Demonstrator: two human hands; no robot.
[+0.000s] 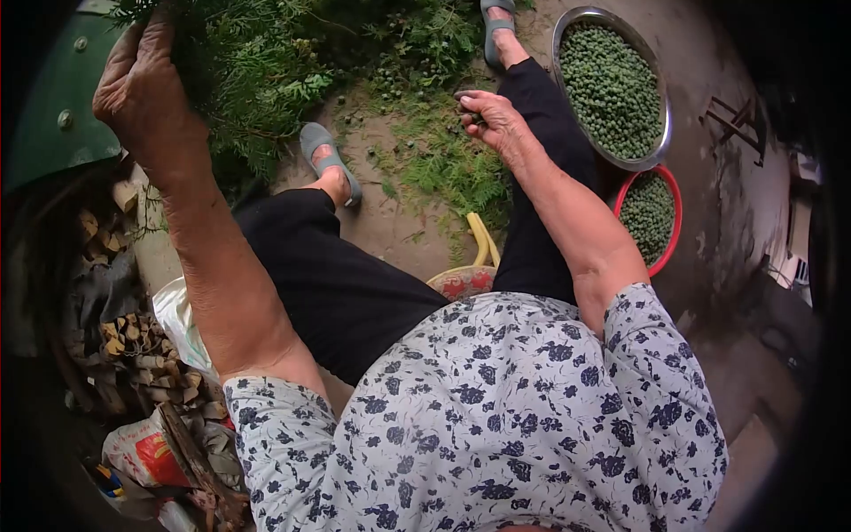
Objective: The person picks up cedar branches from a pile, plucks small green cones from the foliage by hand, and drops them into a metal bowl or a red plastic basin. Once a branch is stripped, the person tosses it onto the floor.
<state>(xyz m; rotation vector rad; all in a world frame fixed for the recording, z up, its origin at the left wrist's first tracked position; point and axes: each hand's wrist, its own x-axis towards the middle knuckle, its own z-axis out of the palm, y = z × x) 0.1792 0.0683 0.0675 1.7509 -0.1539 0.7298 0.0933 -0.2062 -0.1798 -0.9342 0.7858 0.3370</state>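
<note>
While my left hand (146, 84) is at the branches (261, 89) (fingertips hidden, can't tell its grip), my right hand (494, 120) curls round apparent berries (477, 118); picking, I judge, calling next for the basin (636, 165).

Feathery green branches (266, 89), heaped, green cones (610, 89), filling a basin (633, 165)

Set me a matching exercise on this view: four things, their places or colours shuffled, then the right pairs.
1. Left hand
2. Large basin
3. Small basin
4. Trousers

A. Red-rimmed
B. Black
C. At the picture's top edge, beside green branches
D. Shiny metal rim

Pairs: 1-C; 2-D; 3-A; 4-B
</note>
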